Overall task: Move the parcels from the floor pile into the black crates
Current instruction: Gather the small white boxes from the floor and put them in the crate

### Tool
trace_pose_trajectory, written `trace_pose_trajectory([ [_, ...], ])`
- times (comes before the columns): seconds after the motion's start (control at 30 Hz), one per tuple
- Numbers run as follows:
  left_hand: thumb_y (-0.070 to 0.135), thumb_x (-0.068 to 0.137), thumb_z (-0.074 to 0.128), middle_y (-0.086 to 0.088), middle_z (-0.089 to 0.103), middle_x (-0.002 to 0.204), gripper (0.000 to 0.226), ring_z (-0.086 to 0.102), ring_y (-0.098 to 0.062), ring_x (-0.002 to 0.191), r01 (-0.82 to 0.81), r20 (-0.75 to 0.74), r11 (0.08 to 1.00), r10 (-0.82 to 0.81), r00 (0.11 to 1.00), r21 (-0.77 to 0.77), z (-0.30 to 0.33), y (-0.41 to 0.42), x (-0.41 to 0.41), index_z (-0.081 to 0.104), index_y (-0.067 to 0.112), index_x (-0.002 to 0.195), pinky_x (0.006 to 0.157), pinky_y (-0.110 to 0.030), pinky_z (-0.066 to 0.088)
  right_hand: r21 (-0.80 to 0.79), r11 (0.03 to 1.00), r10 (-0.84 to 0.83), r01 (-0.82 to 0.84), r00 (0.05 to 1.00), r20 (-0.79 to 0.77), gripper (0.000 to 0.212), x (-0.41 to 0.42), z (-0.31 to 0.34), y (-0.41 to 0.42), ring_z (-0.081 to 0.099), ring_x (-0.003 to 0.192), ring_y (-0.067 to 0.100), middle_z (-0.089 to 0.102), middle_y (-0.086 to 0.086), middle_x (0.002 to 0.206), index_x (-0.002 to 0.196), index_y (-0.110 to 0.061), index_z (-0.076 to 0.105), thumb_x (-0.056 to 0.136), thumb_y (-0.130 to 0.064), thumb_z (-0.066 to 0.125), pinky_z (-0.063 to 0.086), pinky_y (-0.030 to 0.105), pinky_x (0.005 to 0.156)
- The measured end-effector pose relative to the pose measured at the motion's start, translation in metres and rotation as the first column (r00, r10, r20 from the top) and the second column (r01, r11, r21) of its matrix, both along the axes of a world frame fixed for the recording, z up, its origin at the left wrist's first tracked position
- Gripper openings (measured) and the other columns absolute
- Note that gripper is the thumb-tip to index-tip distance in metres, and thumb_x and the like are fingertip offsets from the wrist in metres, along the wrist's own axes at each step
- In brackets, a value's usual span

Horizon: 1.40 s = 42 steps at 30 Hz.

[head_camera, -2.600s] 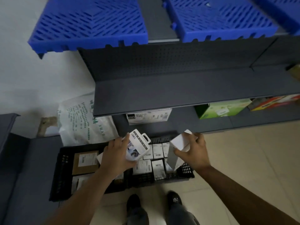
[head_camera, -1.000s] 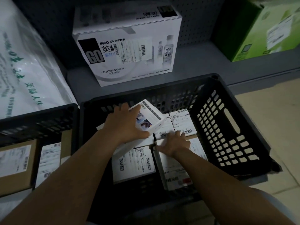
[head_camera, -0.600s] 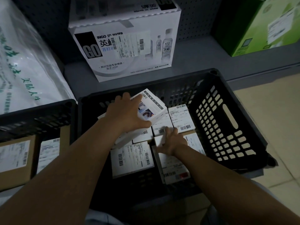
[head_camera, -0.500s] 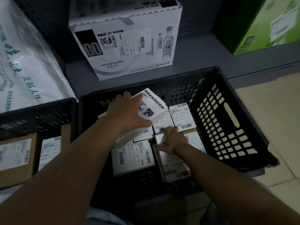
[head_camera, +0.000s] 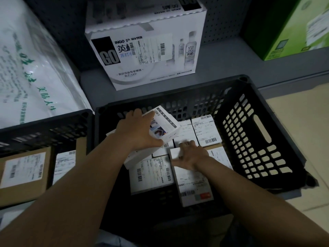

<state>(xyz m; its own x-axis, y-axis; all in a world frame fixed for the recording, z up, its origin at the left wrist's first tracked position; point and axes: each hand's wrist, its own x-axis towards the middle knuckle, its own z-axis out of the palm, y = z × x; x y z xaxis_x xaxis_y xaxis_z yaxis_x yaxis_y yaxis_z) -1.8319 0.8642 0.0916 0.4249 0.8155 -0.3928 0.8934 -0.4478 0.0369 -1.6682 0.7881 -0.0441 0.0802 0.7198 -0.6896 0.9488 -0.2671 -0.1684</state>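
Both my hands are inside the right black crate, which holds several white labelled parcels. My left hand grips a white printed retail box, tilted above the packed parcels at the crate's back left. My right hand rests with spread fingers on a flat white parcel near the crate's middle; it is a little blurred. A second black crate stands to the left with a brown cardboard parcel and a white one inside.
A white water carton stands on the low grey shelf behind the crates. A green carton is at the back right and a white printed sack at the left. Beige floor tiles lie to the right.
I bent down from standing to the crate. In the last second my left hand kept the printed box almost still, and my right hand shifted slightly on the flat parcel.
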Motion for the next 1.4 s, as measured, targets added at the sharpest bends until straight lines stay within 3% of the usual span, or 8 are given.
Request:
trace_pose_trajectory([
  [0.23, 0.070, 0.068, 0.065, -0.007, 0.032, 0.140, 0.103, 0.033, -0.028, 0.128, -0.025, 0.019, 1.000, 0.025, 1.000, -0.004, 0.001, 0.000, -0.005, 0.016, 0.030, 0.150, 0.099, -0.042, 0.039, -0.028, 0.998, -0.060, 0.061, 0.997, 0.055, 0.101, -0.008, -0.014, 0.001, 0.031, 0.132, 0.049, 0.014, 0.016, 0.152, 0.147, -0.036, 0.007, 0.068, -0.088, 0.041, 0.047, 0.055, 0.088],
  [0.33, 0.070, 0.068, 0.066, -0.007, 0.032, 0.141, 0.104, 0.033, -0.027, 0.129, -0.019, 0.029, 1.000, 0.020, 0.999, -0.016, -0.003, 0.001, -0.007, 0.015, 0.030, 0.150, 0.100, -0.042, 0.040, -0.056, 0.996, -0.063, 0.067, 0.996, 0.062, 0.108, -0.008, -0.018, -0.004, 0.016, 0.141, 0.045, -0.013, 0.009, 0.159, 0.149, -0.037, -0.012, 0.071, -0.085, 0.045, 0.040, 0.062, 0.097],
  [0.47, 0.064, 0.069, 0.069, -0.006, 0.032, 0.143, 0.104, 0.036, -0.027, 0.128, -0.001, 0.033, 1.000, 0.002, 0.999, -0.032, -0.013, 0.001, -0.012, 0.014, 0.030, 0.150, 0.103, -0.042, 0.038, -0.083, 0.995, -0.043, 0.046, 0.998, 0.037, 0.128, 0.003, -0.012, -0.008, 0.002, 0.146, 0.040, -0.024, 0.007, 0.158, 0.148, -0.030, -0.025, 0.065, -0.082, 0.058, 0.027, 0.061, 0.109],
  [0.63, 0.056, 0.069, 0.074, -0.005, 0.027, 0.151, 0.109, 0.032, -0.027, 0.134, 0.024, -0.006, 0.997, -0.025, 1.000, -0.073, -0.040, 0.002, -0.018, 0.010, 0.025, 0.152, 0.112, -0.041, 0.027, -0.088, 0.996, -0.003, 0.002, 1.000, -0.010, 0.126, 0.009, -0.012, -0.012, 0.005, 0.145, 0.041, -0.024, 0.013, 0.157, 0.150, -0.027, -0.019, 0.071, -0.057, 0.074, 0.031, 0.054, 0.111],
  [0.83, 0.047, 0.071, 0.076, -0.005, 0.010, 0.159, 0.114, 0.011, -0.026, 0.145, 0.107, -0.058, 0.989, -0.113, 0.992, -0.100, -0.081, 0.009, -0.013, 0.000, 0.026, 0.153, 0.119, -0.043, 0.012, -0.082, 0.997, 0.013, -0.014, 1.000, -0.009, 0.120, 0.004, -0.020, -0.011, 0.013, 0.143, 0.044, -0.022, 0.021, 0.155, 0.152, -0.026, -0.009, 0.072, -0.050, 0.077, 0.038, 0.050, 0.105],
  [0.97, 0.037, 0.076, 0.076, -0.003, -0.003, 0.161, 0.114, -0.001, -0.022, 0.147, 0.041, -0.037, 0.984, -0.048, 0.998, -0.171, -0.100, 0.018, -0.027, -0.008, 0.027, 0.152, 0.119, -0.036, 0.010, -0.024, 0.986, 0.168, -0.167, 0.980, 0.104, 0.116, 0.008, -0.023, -0.007, 0.007, 0.143, 0.043, -0.012, 0.021, 0.157, 0.151, -0.028, 0.001, 0.068, -0.057, 0.077, 0.022, 0.053, 0.113],
  [1.1, 0.029, 0.084, 0.071, -0.001, -0.009, 0.160, 0.103, -0.005, -0.021, 0.147, 0.025, -0.004, 0.970, -0.027, 1.000, -0.242, -0.121, 0.018, -0.029, -0.006, 0.023, 0.153, 0.119, -0.032, 0.006, -0.035, 0.972, 0.236, -0.234, 0.961, 0.146, 0.120, 0.006, -0.030, -0.009, -0.017, 0.144, 0.041, -0.023, 0.017, 0.156, 0.152, -0.026, -0.011, 0.072, -0.060, 0.071, -0.001, 0.057, 0.117],
  [1.4, 0.033, 0.087, 0.068, -0.007, -0.016, 0.159, 0.103, -0.009, -0.031, 0.146, -0.150, -0.094, 0.964, 0.132, 0.987, -0.221, -0.134, 0.024, -0.022, -0.014, 0.037, 0.149, 0.112, -0.059, 0.022, -0.040, 0.967, 0.255, -0.253, 0.964, 0.072, 0.129, 0.012, -0.034, -0.012, -0.020, 0.142, 0.042, -0.028, 0.018, 0.154, 0.150, -0.030, -0.017, 0.068, -0.047, 0.081, 0.007, 0.063, 0.113],
])
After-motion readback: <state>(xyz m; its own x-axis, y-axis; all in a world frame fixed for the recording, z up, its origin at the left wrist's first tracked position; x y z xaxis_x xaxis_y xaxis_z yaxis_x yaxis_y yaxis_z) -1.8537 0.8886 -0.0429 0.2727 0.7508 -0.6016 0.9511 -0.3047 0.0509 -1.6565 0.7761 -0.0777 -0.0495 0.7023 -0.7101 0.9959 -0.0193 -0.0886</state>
